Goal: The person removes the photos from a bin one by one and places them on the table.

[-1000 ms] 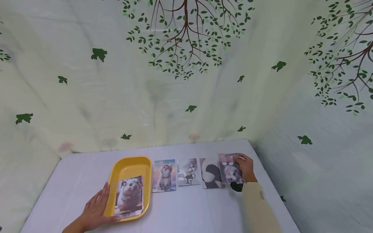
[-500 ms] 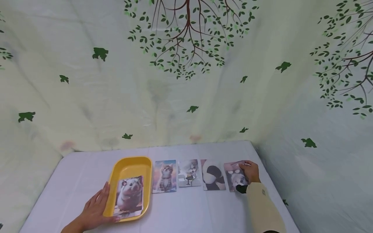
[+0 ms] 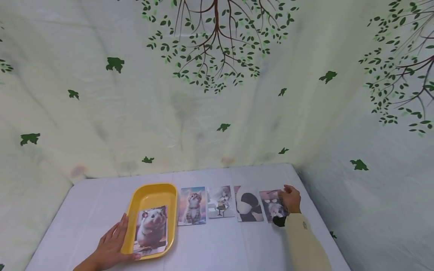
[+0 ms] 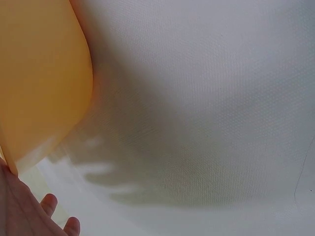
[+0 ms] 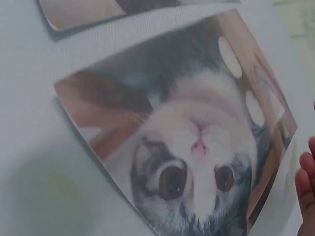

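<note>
Four photo cards in row right of yellow tray (image 3: 149,194). Right hand (image 3: 291,199) pinches rightmost kitten card (image 3: 273,206); left hand (image 3: 112,244), fingers straight, rests against tray's left rim.

A pale, creamy-green fabric backdrop (image 3: 190,113) fills most of the head view, hanging with soft creases and diagonal folds. Printed on it is a brown-branched tree (image 3: 217,41) with small green leaves at 12 o'clock, and part of a second tree (image 3: 403,64) at 2 o'clock. Single dark green leaves (image 3: 114,63) are scattered across the cloth. At 3 o'clock a side panel (image 3: 373,180) of the same fabric meets the back one in a corner and looks cooler and bluer. The table (image 3: 217,241) at 6 o'clock is covered in a white, finely woven cloth. The light is soft and even, with faint shadows.
</note>
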Motion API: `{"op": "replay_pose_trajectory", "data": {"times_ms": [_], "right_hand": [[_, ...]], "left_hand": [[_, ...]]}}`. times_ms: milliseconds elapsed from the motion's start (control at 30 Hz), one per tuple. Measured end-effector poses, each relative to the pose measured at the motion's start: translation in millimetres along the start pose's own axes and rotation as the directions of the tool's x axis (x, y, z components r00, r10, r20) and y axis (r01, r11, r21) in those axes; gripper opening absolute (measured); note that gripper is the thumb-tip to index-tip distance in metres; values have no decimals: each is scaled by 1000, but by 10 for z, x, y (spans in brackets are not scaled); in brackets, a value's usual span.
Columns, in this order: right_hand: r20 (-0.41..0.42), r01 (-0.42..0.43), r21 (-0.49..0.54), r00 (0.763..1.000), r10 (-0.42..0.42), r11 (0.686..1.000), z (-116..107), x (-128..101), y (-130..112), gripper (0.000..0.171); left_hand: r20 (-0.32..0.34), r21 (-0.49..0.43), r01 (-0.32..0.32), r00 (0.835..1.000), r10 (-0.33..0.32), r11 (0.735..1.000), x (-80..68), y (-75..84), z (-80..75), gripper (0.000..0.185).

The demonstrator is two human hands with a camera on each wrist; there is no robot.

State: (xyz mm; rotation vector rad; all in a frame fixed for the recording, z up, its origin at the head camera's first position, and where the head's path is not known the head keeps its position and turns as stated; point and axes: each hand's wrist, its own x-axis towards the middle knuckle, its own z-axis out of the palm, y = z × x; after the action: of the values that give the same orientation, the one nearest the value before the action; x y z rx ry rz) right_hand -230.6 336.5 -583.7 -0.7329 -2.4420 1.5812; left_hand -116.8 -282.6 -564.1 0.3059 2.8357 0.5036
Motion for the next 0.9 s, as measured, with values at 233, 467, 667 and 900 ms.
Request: {"op": "replay_pose_trajectory", "data": {"times_ms": [233, 467, 667, 900], "right_hand": [[13, 107, 82, 994, -108, 991, 261, -126, -170, 39], [71, 236, 169, 966, -250, 957, 835, -402, -442, 29], [175, 315, 283, 912, -372, 906, 1287, -766, -737, 21], [348, 426, 324, 777, -525, 845, 1640, -1329, -1254, 19]], "left_hand": [[-16, -13, -18, 1000, 17, 1000, -16, -24, -3, 140], [-6, -40, -2, 1000, 2, 999, -6, -38, 15, 140], [18, -37, 7, 1000, -6, 999, -2, -26, 11, 139], [-42, -46, -52, 998, 50, 998, -19, -14, 7, 138]]}}
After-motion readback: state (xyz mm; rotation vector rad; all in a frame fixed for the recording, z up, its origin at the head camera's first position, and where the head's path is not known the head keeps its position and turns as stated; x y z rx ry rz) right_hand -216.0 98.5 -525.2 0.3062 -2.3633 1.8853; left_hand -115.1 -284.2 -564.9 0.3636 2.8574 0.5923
